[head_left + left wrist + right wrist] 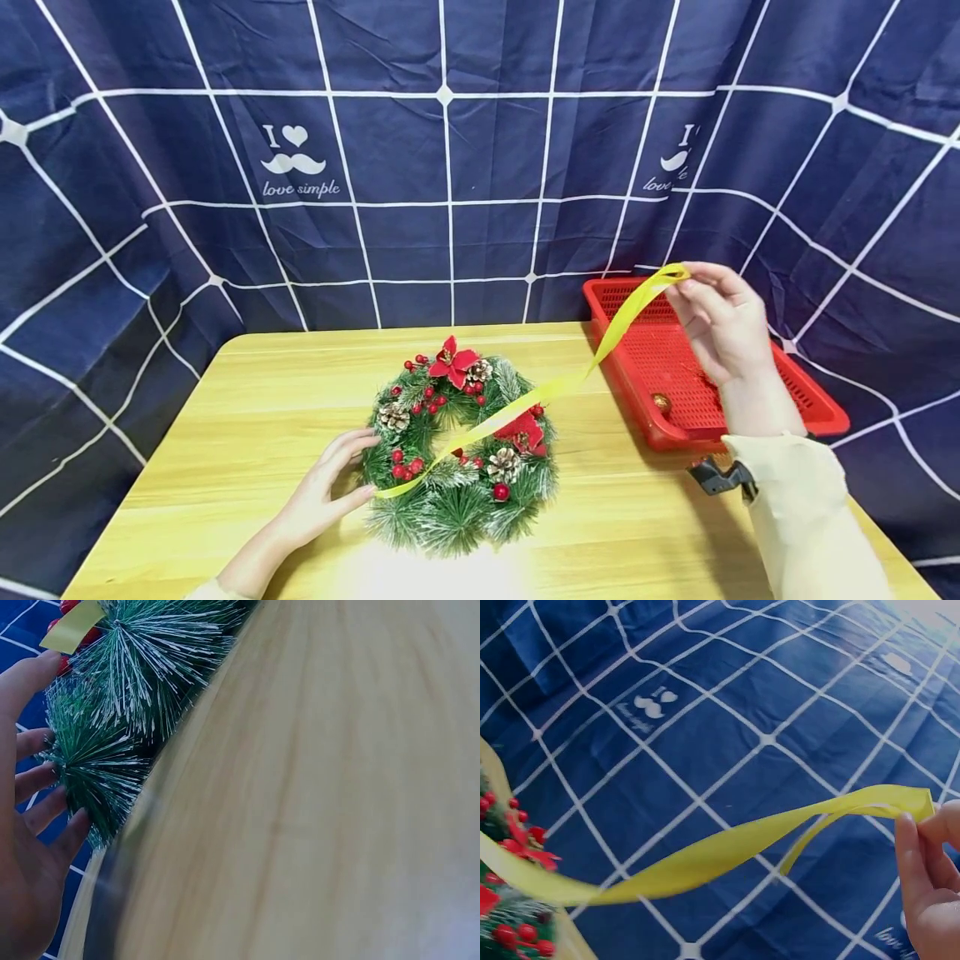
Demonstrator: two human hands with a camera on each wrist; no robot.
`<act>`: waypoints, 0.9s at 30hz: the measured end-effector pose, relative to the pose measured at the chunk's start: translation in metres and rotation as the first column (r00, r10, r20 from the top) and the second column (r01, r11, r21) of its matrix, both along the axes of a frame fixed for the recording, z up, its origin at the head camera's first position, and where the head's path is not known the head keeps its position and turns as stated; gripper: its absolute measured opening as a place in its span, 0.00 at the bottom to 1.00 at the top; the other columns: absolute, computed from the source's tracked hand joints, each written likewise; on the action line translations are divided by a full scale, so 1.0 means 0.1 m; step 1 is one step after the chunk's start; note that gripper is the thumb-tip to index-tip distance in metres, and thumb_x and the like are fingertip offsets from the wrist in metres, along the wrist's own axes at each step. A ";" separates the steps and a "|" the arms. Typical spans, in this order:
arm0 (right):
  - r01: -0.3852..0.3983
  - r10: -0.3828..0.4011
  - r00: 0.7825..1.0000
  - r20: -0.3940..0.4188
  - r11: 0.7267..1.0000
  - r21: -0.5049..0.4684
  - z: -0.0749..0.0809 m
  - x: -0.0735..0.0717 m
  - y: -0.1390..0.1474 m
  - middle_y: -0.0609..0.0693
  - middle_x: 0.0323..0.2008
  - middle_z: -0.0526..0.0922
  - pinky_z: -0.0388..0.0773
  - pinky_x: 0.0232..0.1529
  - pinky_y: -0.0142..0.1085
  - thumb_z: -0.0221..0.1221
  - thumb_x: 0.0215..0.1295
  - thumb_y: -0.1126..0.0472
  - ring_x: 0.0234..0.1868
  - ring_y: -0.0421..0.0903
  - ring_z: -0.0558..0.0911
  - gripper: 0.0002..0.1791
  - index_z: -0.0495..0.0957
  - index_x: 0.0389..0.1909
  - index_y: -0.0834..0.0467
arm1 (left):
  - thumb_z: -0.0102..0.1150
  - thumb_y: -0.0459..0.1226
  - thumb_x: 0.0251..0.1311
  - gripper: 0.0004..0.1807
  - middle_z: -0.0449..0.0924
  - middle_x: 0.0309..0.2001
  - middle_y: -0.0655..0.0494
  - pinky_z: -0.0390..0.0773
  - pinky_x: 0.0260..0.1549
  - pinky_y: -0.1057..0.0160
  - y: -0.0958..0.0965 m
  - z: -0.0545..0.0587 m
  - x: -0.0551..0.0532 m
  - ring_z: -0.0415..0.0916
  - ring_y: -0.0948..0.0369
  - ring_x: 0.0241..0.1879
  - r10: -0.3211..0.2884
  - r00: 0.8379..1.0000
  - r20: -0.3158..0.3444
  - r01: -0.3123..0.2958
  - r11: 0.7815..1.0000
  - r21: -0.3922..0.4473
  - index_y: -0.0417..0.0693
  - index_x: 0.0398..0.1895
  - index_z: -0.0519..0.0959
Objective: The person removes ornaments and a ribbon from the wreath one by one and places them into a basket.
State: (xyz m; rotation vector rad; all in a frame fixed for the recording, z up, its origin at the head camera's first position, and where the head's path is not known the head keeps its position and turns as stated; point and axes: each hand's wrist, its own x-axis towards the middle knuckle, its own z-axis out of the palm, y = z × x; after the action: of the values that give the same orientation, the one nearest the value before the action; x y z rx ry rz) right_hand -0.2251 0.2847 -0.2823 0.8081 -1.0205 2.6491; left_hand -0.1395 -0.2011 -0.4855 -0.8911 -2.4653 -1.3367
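A green wreath (457, 500) with red berries, pine cones and red flowers lies on the table. Across it slants a yellow ribbon (618, 325), rising to the right. My right hand (723, 321) pinches the raised end between thumb and fingertips, above the red basket; in the right wrist view the ribbon folds over there and a short tail hangs down. My left hand (326, 487) is at the wreath's left edge, fingers spread against the needles. In the left wrist view the thumb (34, 679) meets the ribbon's lower end, apart from the other fingers.
A red plastic basket (611, 367) stands at the table's right side, with a gold ball (661, 403) inside. The wooden table (247, 417) is bounded at the back and sides by a blue curtain (397, 150) with white lines.
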 end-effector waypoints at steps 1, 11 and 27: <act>0.016 -0.016 1.000 0.009 1.000 -0.016 0.04 -0.01 0.02 0.65 0.38 0.82 0.80 0.46 0.40 0.45 0.63 0.85 0.37 0.54 0.84 0.14 0.77 0.42 0.77 | 0.65 0.35 0.58 0.33 0.59 0.68 0.50 0.64 0.61 0.68 0.00 0.00 0.00 0.59 0.60 0.66 0.001 1.000 0.000 -0.001 1.000 0.000 0.50 0.67 0.66; 0.208 -0.197 0.976 0.095 0.970 -0.126 0.44 -0.08 0.23 0.65 0.30 0.81 0.83 0.38 0.39 0.49 0.57 0.87 0.30 0.55 0.84 0.11 0.76 0.38 0.78 | 0.66 0.36 0.57 0.34 0.59 0.68 0.50 0.63 0.61 0.69 0.01 0.01 0.01 0.60 0.58 0.65 0.009 1.000 -0.024 -0.009 1.000 -0.006 0.50 0.67 0.66; 0.396 -0.334 0.909 0.249 0.877 -0.272 0.79 -0.12 0.64 0.64 0.29 0.80 0.84 0.28 0.40 0.52 0.47 0.92 0.22 0.55 0.82 0.18 0.73 0.40 0.76 | 0.66 0.37 0.57 0.33 0.60 0.68 0.51 0.65 0.61 0.66 0.00 0.02 0.02 0.60 0.58 0.65 0.025 1.000 -0.018 -0.026 0.999 -0.021 0.50 0.67 0.66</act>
State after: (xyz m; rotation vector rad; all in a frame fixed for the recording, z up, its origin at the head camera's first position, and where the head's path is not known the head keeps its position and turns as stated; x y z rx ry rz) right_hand -0.2373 0.3486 -0.2034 0.2560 -0.6714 2.4917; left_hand -0.1379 -0.2010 -0.4831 -0.8694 -2.4735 -1.2912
